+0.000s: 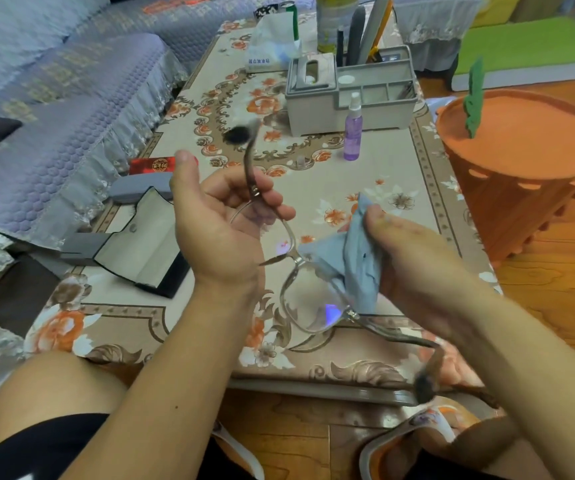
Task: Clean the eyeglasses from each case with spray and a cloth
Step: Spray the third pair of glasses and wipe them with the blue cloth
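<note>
An open case [140,251] lies on the tabletop [417,188] to the left of the left hand [216,233], with a closed grey case [137,190] just beyond it. The left hand's grip is closed on the eyeglasses [308,299] at the far lens rim and hinge, fingers curled round the frame, thumb raised clear. The glasses are held above the tabletop between both hands, temples unfolded, one rising past the left fingers, the other trailing below the right wrist. The right hand [414,258] pinches a blue cloth [351,268] against the near lens; whether the cloth wraps both faces of it cannot be confirmed, as the hand hides the back. The spray bottle [352,128] stands beyond the right hand, well apart. Assessment: the frame is light, thin and likely to flex, the lenses smooth and slippery; hold is best taken at rim or bridge, not the temples.
</note>
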Demonstrator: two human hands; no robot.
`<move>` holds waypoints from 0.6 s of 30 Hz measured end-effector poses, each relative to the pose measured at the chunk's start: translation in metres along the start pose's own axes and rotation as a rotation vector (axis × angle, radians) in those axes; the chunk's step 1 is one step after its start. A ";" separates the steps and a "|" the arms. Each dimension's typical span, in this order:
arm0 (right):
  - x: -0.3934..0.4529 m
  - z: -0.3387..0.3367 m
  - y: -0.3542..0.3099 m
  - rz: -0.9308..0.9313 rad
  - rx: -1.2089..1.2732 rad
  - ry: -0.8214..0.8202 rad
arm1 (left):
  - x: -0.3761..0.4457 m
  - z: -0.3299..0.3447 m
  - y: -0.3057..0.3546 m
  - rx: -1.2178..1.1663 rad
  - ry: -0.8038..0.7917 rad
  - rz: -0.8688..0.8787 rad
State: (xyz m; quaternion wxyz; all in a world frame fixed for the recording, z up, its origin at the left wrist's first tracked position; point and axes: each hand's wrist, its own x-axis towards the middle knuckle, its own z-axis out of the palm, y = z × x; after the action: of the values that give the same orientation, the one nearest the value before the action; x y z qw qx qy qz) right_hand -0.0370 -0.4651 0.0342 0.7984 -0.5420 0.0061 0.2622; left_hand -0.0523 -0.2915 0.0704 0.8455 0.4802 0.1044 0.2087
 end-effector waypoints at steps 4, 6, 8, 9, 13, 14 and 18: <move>0.004 -0.016 -0.013 0.161 0.190 -0.307 | 0.002 -0.006 -0.002 -0.098 -0.022 0.022; 0.000 -0.015 -0.009 0.239 0.185 -0.484 | 0.003 -0.006 -0.005 -0.064 -0.038 0.040; -0.004 -0.009 0.003 0.263 0.078 -0.581 | 0.003 -0.004 -0.008 -0.016 -0.052 0.059; -0.005 -0.007 0.008 0.265 0.001 -0.589 | 0.003 -0.003 -0.009 0.004 -0.062 0.076; -0.003 -0.005 0.012 0.212 -0.223 -0.531 | 0.005 0.001 -0.009 0.089 -0.080 0.152; -0.001 -0.006 0.010 0.238 -0.190 -0.523 | 0.006 0.002 -0.008 0.089 -0.083 0.155; -0.001 -0.013 0.002 0.303 -0.064 -0.469 | 0.012 0.001 -0.004 0.076 -0.111 0.141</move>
State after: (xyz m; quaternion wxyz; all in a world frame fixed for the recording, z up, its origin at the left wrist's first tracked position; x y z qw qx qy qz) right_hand -0.0353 -0.4765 0.0278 0.7122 -0.4845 -0.1062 0.4967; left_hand -0.0400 -0.2882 0.0675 0.8145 0.5288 0.0312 0.2367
